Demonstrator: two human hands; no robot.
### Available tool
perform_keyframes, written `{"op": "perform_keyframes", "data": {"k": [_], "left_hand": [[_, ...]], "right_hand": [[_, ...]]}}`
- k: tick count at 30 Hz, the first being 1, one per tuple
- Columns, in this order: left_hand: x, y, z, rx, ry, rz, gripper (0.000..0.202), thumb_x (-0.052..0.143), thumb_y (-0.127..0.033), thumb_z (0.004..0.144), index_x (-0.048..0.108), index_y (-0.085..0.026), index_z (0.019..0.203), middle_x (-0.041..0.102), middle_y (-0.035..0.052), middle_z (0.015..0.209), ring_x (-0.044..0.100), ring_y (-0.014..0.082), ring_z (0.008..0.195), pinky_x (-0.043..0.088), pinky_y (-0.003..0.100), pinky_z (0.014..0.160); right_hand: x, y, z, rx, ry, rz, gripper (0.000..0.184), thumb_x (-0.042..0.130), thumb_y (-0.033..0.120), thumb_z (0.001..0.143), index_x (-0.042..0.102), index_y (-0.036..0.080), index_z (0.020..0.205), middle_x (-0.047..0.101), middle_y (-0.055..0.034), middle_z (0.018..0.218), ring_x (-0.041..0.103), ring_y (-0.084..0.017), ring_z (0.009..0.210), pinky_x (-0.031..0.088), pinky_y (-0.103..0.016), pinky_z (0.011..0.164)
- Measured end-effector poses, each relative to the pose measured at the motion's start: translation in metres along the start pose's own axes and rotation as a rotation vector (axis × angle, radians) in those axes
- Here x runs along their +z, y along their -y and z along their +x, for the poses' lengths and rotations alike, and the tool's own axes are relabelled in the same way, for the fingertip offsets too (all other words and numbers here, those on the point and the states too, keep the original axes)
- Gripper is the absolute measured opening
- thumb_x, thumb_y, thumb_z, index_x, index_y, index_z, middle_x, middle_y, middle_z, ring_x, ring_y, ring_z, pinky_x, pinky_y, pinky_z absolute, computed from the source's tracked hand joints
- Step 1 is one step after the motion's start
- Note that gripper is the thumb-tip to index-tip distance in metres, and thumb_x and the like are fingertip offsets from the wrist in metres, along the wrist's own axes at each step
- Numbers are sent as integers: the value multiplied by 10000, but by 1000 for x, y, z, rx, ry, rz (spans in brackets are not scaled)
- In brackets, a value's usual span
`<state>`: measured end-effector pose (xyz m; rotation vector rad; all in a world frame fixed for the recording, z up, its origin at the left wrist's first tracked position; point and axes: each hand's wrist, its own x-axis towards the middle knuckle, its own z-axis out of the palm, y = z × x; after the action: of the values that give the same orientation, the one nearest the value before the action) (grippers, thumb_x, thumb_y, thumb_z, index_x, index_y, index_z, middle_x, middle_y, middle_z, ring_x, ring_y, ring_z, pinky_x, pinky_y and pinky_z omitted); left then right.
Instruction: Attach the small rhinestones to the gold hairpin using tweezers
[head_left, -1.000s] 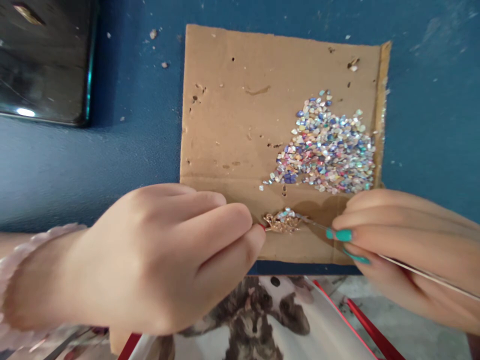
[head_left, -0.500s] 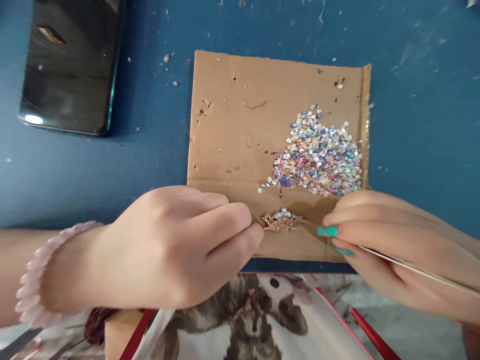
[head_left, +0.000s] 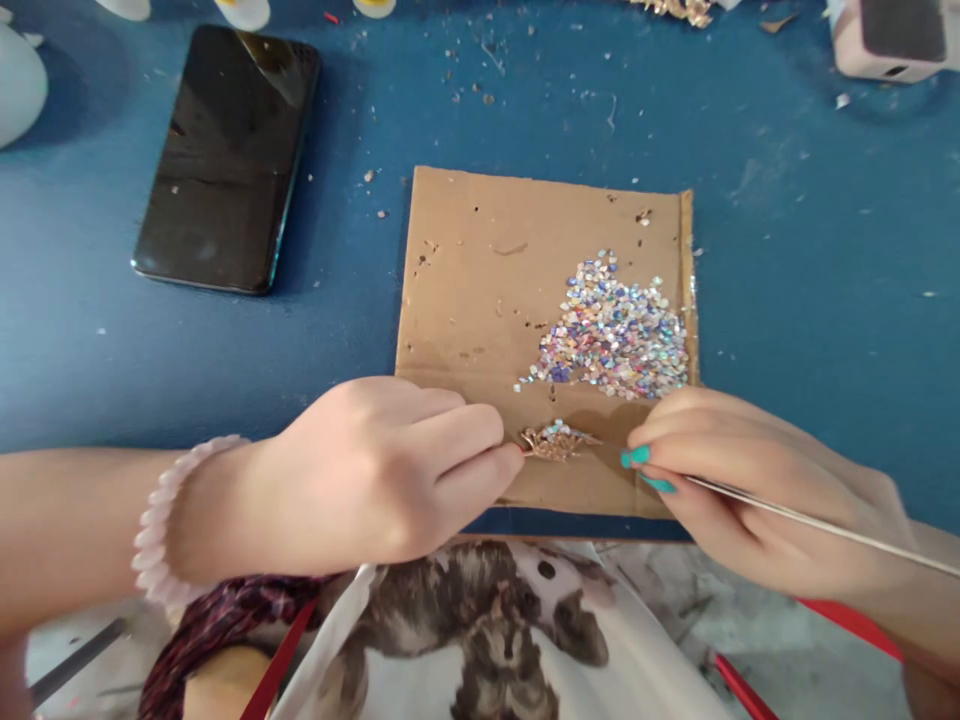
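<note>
My left hand (head_left: 420,470), with a pale pink bead bracelet (head_left: 161,520) at the wrist, is closed on the left end of a small gold-coloured branching ornament (head_left: 555,444). Pale iridescent chips sit on the ornament's upper side. My right hand (head_left: 720,470), nails painted turquoise, pinches a thin metal rod-like tool (head_left: 810,522); its tip points left toward the ornament, and I cannot tell whether they touch. Just beyond the ornament, a pile of small shiny multicoloured chips (head_left: 622,330) lies on a piece of cardboard (head_left: 465,290).
A black phone (head_left: 225,165) lies on the blue table (head_left: 352,330) to the left. At the far right is a pinkish-white device (head_left: 889,40). Gold-coloured pieces (head_left: 679,10) and rounded white objects (head_left: 244,12) line the far edge of view. Tiny scraps dot the tabletop.
The view has widened and shifted, so more of the table's far side shows. Both hands keep their grips; the ornament stays in nearly the same place over the cardboard.
</note>
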<state>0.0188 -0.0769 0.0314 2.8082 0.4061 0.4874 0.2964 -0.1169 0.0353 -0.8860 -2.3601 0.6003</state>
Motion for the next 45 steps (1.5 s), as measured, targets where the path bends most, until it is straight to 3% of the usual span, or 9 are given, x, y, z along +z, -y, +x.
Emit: {"op": "perform_keyframes", "data": {"k": [6, 12, 18, 22, 25, 29, 36, 40, 45], "left_hand": [[1, 1, -2, -5, -13, -22, 297, 437, -92, 1050, 693, -134, 906, 671, 16, 768, 601, 150, 586, 437, 320, 486], [6, 2, -5, 22, -25, 21, 249, 452, -100, 1046, 668, -136, 928, 651, 17, 770, 568, 141, 590, 414, 311, 513], [14, 3, -6, 47, -53, 101, 222, 470, -101, 1030, 661, -144, 924, 617, 1, 751, 541, 132, 585, 391, 309, 521], [17, 5, -7, 37, -66, 123, 204, 477, -114, 1034, 656, -147, 940, 608, -5, 748, 568, 128, 602, 415, 290, 540], [19, 6, -9, 39, -65, 105, 224, 458, -149, 1054, 663, -149, 966, 622, 0, 765, 573, 136, 610, 426, 300, 542], [19, 9, -9, 41, -70, 129, 244, 443, -149, 1055, 674, -148, 977, 634, 2, 773, 591, 137, 626, 458, 297, 551], [15, 15, -8, 54, -77, 196, 282, 400, -163, 1068, 666, -150, 975, 625, -1, 768, 586, 131, 610, 452, 285, 516], [14, 17, -10, 63, -68, 216, 252, 422, -162, 1058, 654, -154, 960, 618, -8, 758, 573, 123, 597, 404, 269, 513], [15, 21, -9, 58, -80, 215, 326, 385, -224, 1089, 668, -158, 943, 630, -2, 765, 584, 125, 606, 414, 272, 529]], "right_hand": [[4, 0, 1, -30, -17, -16, 231, 574, 25, 895, 574, 202, 1044, 718, -40, 781, 662, -152, 684, 609, -293, 675], [6, -4, 2, 11, -44, 62, 269, 586, 31, 859, 630, 253, 1006, 712, -10, 758, 675, -164, 642, 581, -296, 575], [6, -18, -7, 81, -246, 106, 163, 603, 118, 910, 655, 248, 993, 687, -13, 743, 664, -165, 653, 552, -296, 582], [-4, -39, 3, 139, -300, 5, 88, 661, 193, 910, 695, 272, 930, 745, -13, 839, 710, -166, 748, 557, -290, 615], [-17, -60, 29, 201, -328, 4, 59, 686, 283, 897, 717, 264, 851, 760, -14, 859, 719, -177, 796, 586, -317, 681], [-27, -97, 92, 263, -335, -27, 100, 741, 335, 859, 752, 240, 831, 781, -33, 884, 696, -193, 717, 588, -369, 661], [-18, -170, 209, 262, -354, -70, 93, 796, 294, 825, 742, 237, 874, 779, -90, 1001, 711, -308, 1002, 596, -536, 980], [-7, -195, 237, 270, -377, -71, 62, 774, 202, 822, 742, 202, 875, 777, -101, 996, 711, -312, 1013, 573, -546, 1025], [0, -211, 243, 272, -325, -81, 37, 747, 160, 822, 726, 189, 814, 778, -122, 1009, 723, -313, 991, 566, -553, 1038]]}}
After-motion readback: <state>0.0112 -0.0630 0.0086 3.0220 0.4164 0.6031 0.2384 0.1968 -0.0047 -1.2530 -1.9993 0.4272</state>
